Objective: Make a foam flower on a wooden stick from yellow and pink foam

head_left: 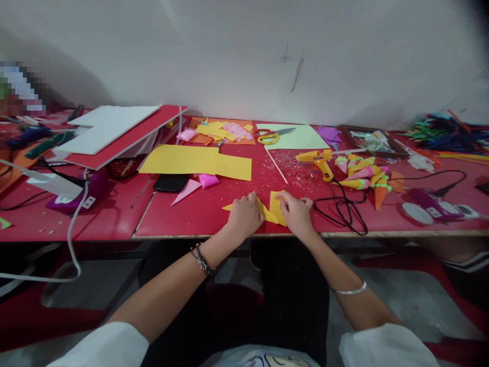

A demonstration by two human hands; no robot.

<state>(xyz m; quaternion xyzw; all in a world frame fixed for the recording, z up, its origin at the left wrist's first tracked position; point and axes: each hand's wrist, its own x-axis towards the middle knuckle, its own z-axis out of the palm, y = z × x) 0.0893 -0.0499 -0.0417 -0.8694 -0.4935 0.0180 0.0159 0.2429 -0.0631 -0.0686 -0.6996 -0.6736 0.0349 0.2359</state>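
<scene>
Fingers [251,198] of the L hand [245,216] are curled down over a small piece of yellow paper [272,216]; whether it's pinched or only pressed can't be told, tips hidden. By the R hand [297,214] the same piece is gripped at its R part, thumb mostly out of sight. It's bent, held low btwn both hands at the front of the red table [198,219], w/ a pointed end showing past the L hand.

Beyond the L hand, a pink paper triangle [186,192] & a pink scrap [208,180] are seen next to a black phone [171,183], partly covered by a big yellow sheet [191,160]. Farther back, scissors [284,131] are laid across a pale green sheet [305,140], and paper bits [217,131] are piled to its L. A thin stick [276,165] is pointed toward the hands. On the R, a yellow glue gun [319,159] is set down, w/ its black cord [348,204] looped near the R hand; small coloured cones [362,176] are heaped alongside.
</scene>
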